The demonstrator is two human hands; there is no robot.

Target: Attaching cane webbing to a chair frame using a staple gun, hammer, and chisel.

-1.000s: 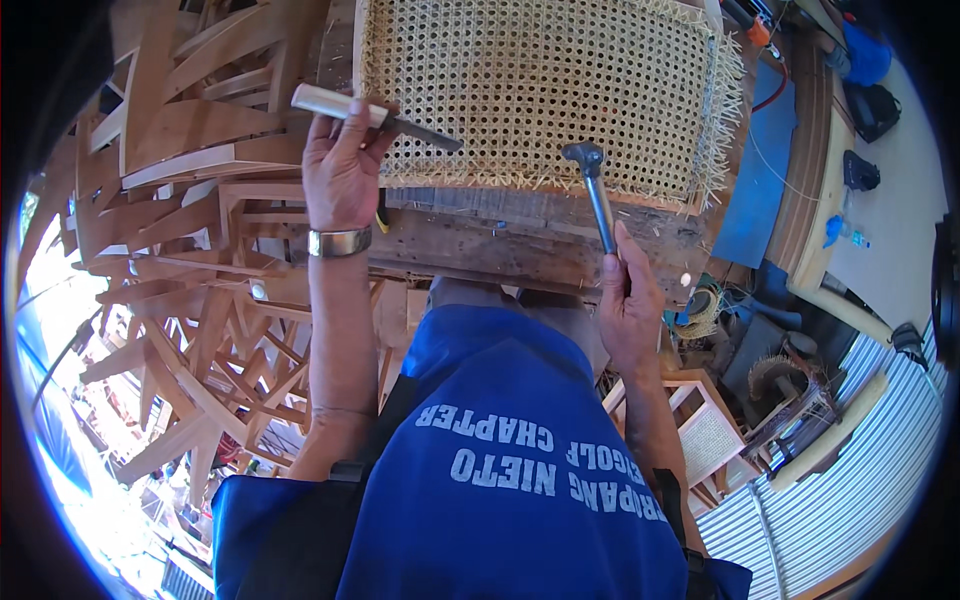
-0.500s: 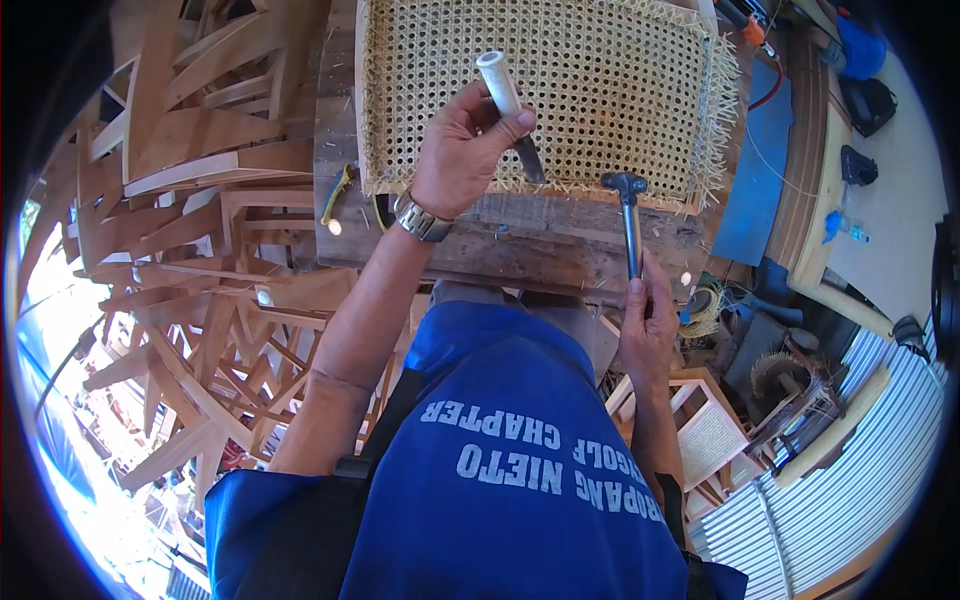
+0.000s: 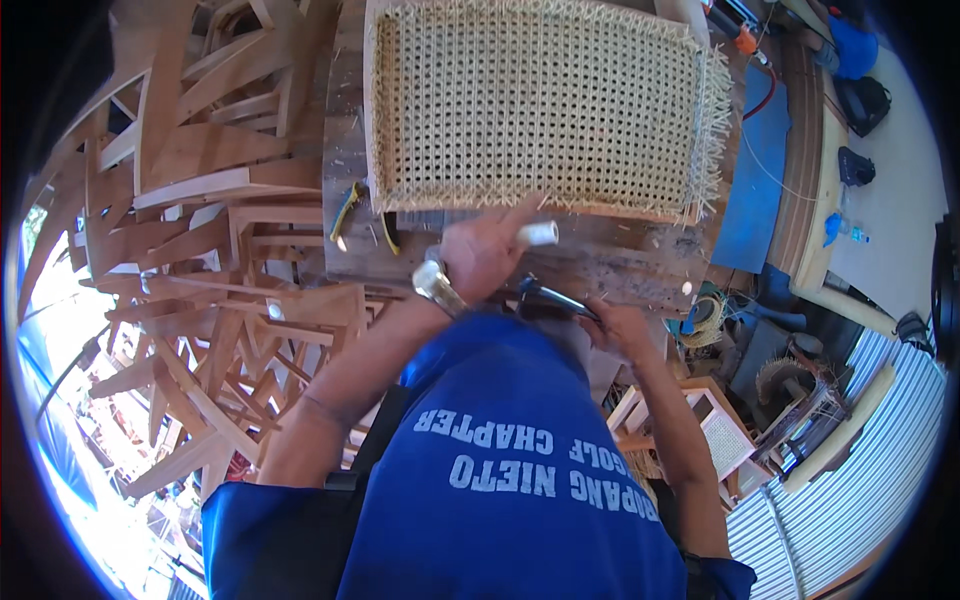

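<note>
My left hand [image 3: 480, 258], with a watch on the wrist, is closed round a chisel whose pale round handle [image 3: 538, 234] sticks out to the right. The hand hides the blade. One finger stretches toward the near edge of a woven cane panel [image 3: 540, 110] set in a wooden frame. Frayed cane ends stand along the panel's near and right edges. In my right hand [image 3: 620, 330], just off the bench's near side, is a hammer [image 3: 560, 299], held by the handle. It lies sideways with its head toward my left hand.
The wooden workbench [image 3: 630, 255] carries the panel. Near its left end lie a yellow-green handled tool [image 3: 346, 212] and a dark curved piece [image 3: 389, 233]. Wooden chair parts [image 3: 200, 330] are heaped at left. A small chair frame with cane [image 3: 725, 440] stands at lower right.
Both hands have drawn back toward my body. The chisel has come off the panel's near edge and its handle now tips to the right. The hammer has swung from upright to sideways.
</note>
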